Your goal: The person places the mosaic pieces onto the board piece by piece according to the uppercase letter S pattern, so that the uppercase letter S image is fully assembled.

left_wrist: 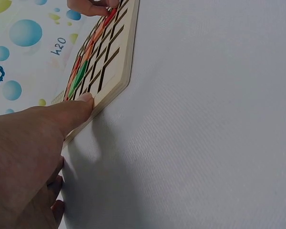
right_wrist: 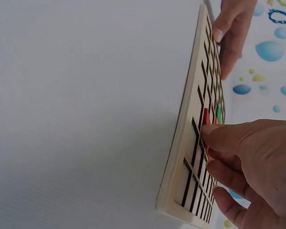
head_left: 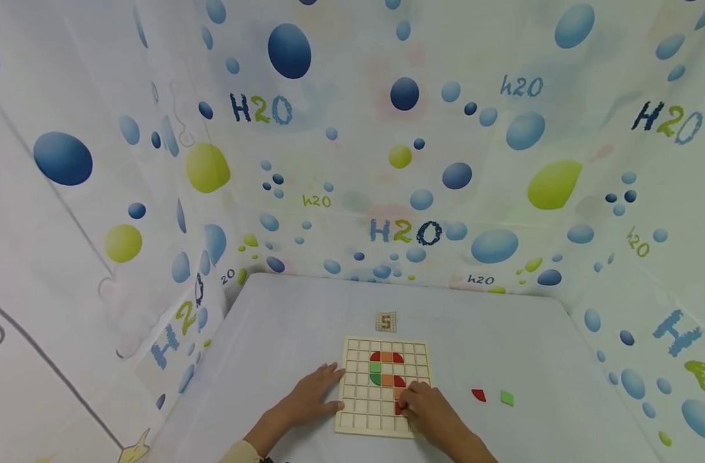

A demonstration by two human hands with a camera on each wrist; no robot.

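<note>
A square wooden grid board (head_left: 360, 406) lies on the white table. On it, red, orange and green tiles form a curved figure: a green square tile (head_left: 375, 367) and a green quarter-round tile (head_left: 375, 379) at its left, orange tiles (head_left: 387, 357) between red ones. My right hand (head_left: 436, 415) pinches a red tile (right_wrist: 206, 116) at the figure's lower end, low on the board; its fingertips partly cover it. With fingers spread, my left hand (head_left: 312, 395) touches the board's left edge, its thumb (left_wrist: 83, 106) against the rim.
Right of the board lie a loose red quarter-round tile (head_left: 479, 395) and a light green square tile (head_left: 507, 398). Behind it is a small pattern card (head_left: 385, 321) with a brown figure. A curtain (head_left: 352, 161) with blue and green drops surrounds the table.
</note>
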